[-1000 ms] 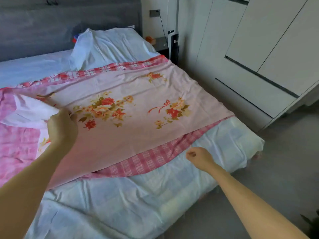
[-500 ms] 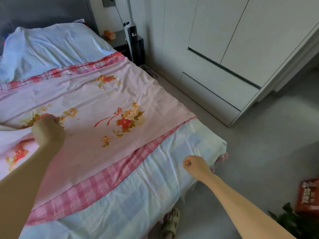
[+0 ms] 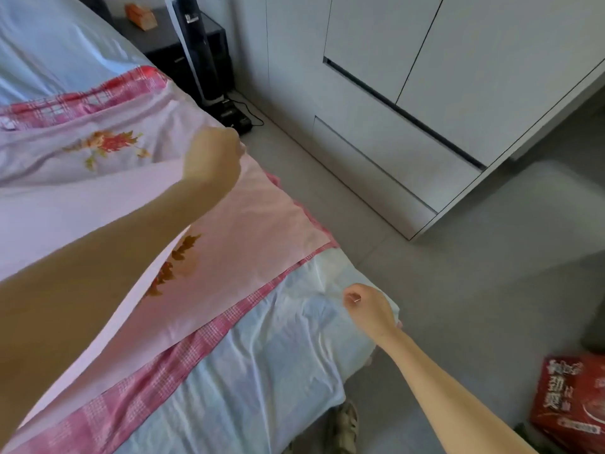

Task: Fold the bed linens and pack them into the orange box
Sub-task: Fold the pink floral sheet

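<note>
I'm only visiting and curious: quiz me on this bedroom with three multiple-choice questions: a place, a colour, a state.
1. Where is the red carton? A on the bed, B on the floor, C on the nightstand.
2. What colour is the bottom sheet? A pale blue, B green, C black.
3. The left hand is: A flat on the floor, B gripping the floral sheet, C hanging idle.
Answers: B, it lies on the grey floor; A, pale blue shows beyond the checked border; B, it is fisted on the sheet's edge.

soft daylight, motion blur, wide-angle warp
</note>
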